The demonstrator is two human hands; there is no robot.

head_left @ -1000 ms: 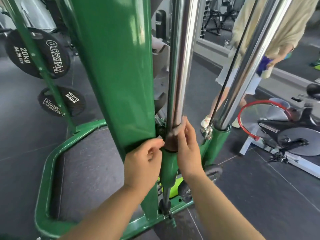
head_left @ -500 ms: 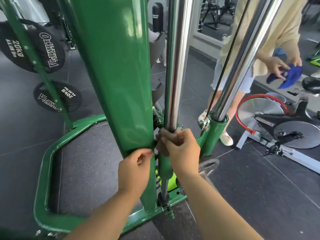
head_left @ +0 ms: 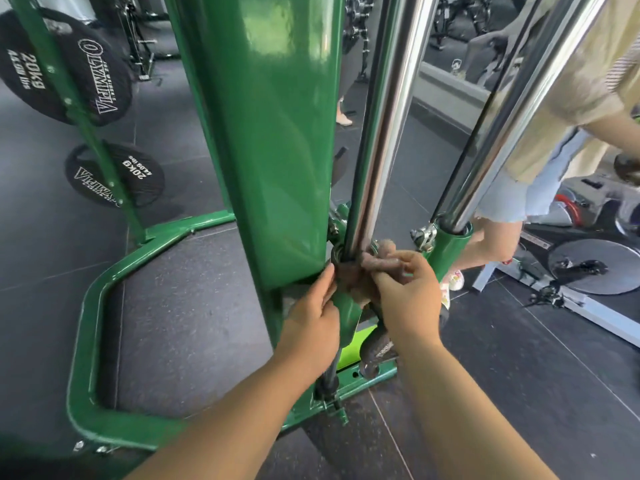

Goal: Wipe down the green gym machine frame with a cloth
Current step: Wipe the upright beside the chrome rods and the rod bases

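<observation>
The green machine frame [head_left: 273, 140] rises as a wide upright in front of me, with a curved green base rail [head_left: 90, 306] on the floor. A brownish cloth [head_left: 375, 263] is bunched around the foot of a chrome guide rod [head_left: 384, 116], just above its green socket [head_left: 344, 306]. My right hand [head_left: 407, 296] grips the cloth from the right. From the left, my left hand [head_left: 313, 322] holds the green socket, fingertips touching the cloth's edge.
A second chrome rod [head_left: 512, 112] slants into another green socket at the right. Black 20 kg plates [head_left: 69, 69] hang on a green post at the left. A person in a beige top [head_left: 568, 81] stands at the right near a spin bike [head_left: 585, 265].
The view has moved closer and lower. My right hand has shifted to the right side of the rod foot with the cloth. The person at the right has moved nearer.
</observation>
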